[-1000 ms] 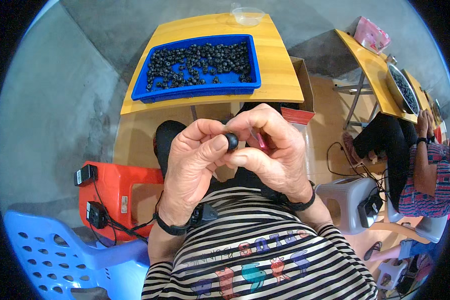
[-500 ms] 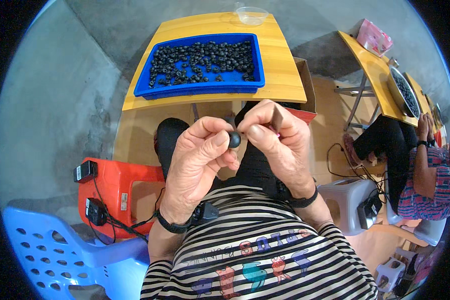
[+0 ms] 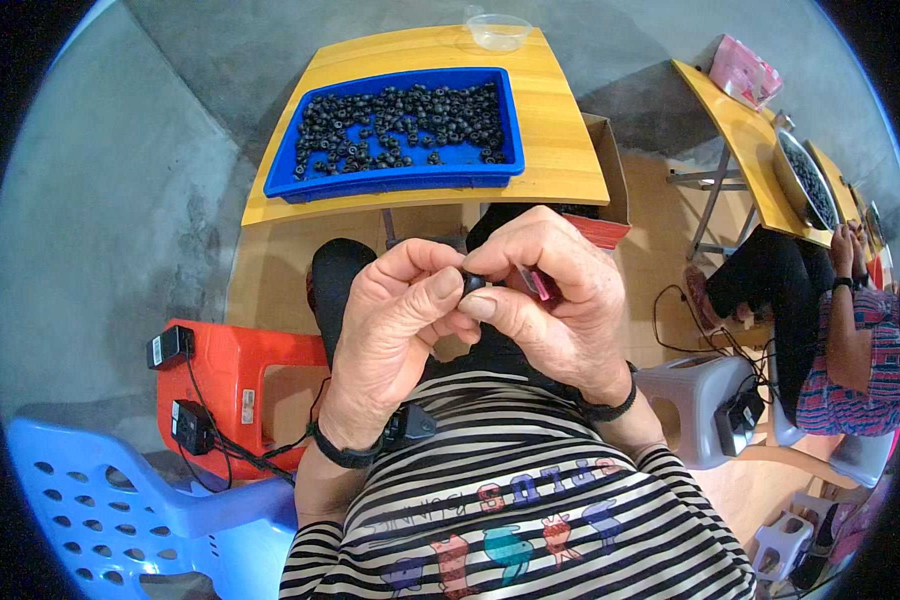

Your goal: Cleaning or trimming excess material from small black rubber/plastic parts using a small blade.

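Head view is showing both hands raised in front of the person's chest, fingertips meeting. Left hand (image 3: pixel 395 335) is pinching a small black bead (image 3: pixel 472 283) between thumb and forefinger. Right hand (image 3: pixel 555 300) is closing on the same bead from the other side, thumb tip pressing against it, and is also carrying a red piece (image 3: pixel 542 285) tucked under its fingers; what that piece is cannot be told. Both wrists are wearing black bands.

Beyond the hands, a blue tray (image 3: pixel 400 180) is sitting on a yellow table (image 3: pixel 560 150), holding many loose black beads (image 3: pixel 400 125). A clear bowl (image 3: pixel 498 30) is standing at the table's far edge. An orange stool (image 3: pixel 235 375) is standing at the person's left, with black boxes and cables on it. A blue chair (image 3: pixel 120 520) is sitting nearer. Another person (image 3: pixel 850 350) is working at the right.
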{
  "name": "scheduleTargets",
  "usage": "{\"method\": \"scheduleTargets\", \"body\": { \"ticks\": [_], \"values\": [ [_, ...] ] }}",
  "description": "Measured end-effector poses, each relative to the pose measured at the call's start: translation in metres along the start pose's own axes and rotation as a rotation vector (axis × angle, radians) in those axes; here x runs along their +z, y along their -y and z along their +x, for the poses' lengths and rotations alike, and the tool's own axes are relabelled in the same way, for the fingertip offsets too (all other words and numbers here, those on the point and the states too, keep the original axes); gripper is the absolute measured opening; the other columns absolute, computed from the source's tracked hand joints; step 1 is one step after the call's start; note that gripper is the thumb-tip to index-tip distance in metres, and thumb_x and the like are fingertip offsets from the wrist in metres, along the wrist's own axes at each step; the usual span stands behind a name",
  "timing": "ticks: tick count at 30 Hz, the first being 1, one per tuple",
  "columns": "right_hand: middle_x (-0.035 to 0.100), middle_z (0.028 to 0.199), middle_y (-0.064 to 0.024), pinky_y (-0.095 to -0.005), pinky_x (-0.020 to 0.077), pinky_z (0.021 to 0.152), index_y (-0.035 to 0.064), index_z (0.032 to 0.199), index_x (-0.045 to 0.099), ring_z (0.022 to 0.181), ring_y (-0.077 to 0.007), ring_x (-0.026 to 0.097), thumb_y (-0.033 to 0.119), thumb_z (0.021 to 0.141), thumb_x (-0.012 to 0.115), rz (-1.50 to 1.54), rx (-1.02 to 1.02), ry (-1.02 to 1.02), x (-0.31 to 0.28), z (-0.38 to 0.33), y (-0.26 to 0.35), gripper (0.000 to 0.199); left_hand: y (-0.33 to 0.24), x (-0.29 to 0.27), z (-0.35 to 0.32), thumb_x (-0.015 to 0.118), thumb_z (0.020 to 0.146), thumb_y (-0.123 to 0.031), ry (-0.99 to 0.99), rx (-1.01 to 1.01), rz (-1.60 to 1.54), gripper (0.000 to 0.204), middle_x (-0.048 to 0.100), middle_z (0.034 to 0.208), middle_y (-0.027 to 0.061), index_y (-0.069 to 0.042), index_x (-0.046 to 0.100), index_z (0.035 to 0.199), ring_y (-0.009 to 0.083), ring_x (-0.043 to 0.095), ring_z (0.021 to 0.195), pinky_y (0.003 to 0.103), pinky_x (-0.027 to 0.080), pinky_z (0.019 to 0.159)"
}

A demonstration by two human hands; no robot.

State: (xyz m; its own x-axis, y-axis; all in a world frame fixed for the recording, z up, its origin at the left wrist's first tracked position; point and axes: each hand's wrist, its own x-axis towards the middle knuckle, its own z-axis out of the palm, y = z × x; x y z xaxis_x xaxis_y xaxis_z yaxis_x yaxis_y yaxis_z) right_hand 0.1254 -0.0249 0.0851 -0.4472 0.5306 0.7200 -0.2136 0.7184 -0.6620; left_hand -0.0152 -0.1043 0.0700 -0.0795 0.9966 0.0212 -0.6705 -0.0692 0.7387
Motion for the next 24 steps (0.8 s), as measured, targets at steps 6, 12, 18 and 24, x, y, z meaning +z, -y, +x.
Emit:
{"method": "scheduleTargets", "body": {
  "ticks": [6, 12, 18, 24],
  "values": [
    [0.054, 0.067, -0.0058, -0.0261, 0.0389, 0.052, 0.0025, 0.078, 0.061, 0.058, -0.0145, 0.05, 0.004, 0.069, 0.068, 0.057, -0.023, 0.021, 0.002, 0.003, -0.003, 0.012, 0.0, -0.002, -0.002, 0.061, 0.084, -0.012, 0.041, 0.016, -0.041, 0.013, 0.063, 0.077, 0.0074, -0.003, 0.058, 0.093, 0.0117, 0.062, 0.063, 0.025, 0.054, 0.057],
    [0.053, 0.07, -0.0053, -0.0248, 0.0376, 0.053, 0.0013, 0.085, 0.061, 0.056, -0.0133, 0.045, 0.014, 0.071, 0.071, 0.107, 0.192, -0.011, -0.008, -0.005, 0.0, 0.022, -0.004, -0.002, -0.004, 0.061, 0.084, -0.013, 0.042, 0.021, -0.101, 0.013, 0.062, 0.077, 0.0057, -0.003, 0.059, 0.093, 0.0111, 0.061, 0.063, 0.025, 0.054, 0.057],
    [0.054, 0.075, -0.0098, -0.0305, 0.0429, 0.055, 0.0002, 0.088, 0.057, 0.064, -0.0218, 0.054, 0.047, 0.07, 0.066, -0.176, -0.029, 0.176, -0.018, -0.01, 0.009, 0.051, -0.006, -0.002, -0.007, 0.06, 0.085, -0.013, 0.048, 0.012, -0.108, 0.013, 0.062, 0.079, 0.0049, -0.004, 0.059, 0.094, 0.0098, 0.06, 0.066, 0.025, 0.054, 0.058],
    [0.053, 0.073, -0.009, -0.034, 0.0439, 0.055, 0.0032, 0.083, 0.056, 0.063, -0.0263, 0.053, 0.034, 0.079, 0.06, -0.272, -0.163, 0.143, -0.004, -0.011, 0.007, 0.031, -0.004, -0.003, -0.006, 0.06, 0.084, -0.012, 0.047, 0.015, -0.132, 0.014, 0.063, 0.08, 0.005, -0.004, 0.059, 0.095, 0.0098, 0.06, 0.065, 0.024, 0.053, 0.059]
  ]
}}
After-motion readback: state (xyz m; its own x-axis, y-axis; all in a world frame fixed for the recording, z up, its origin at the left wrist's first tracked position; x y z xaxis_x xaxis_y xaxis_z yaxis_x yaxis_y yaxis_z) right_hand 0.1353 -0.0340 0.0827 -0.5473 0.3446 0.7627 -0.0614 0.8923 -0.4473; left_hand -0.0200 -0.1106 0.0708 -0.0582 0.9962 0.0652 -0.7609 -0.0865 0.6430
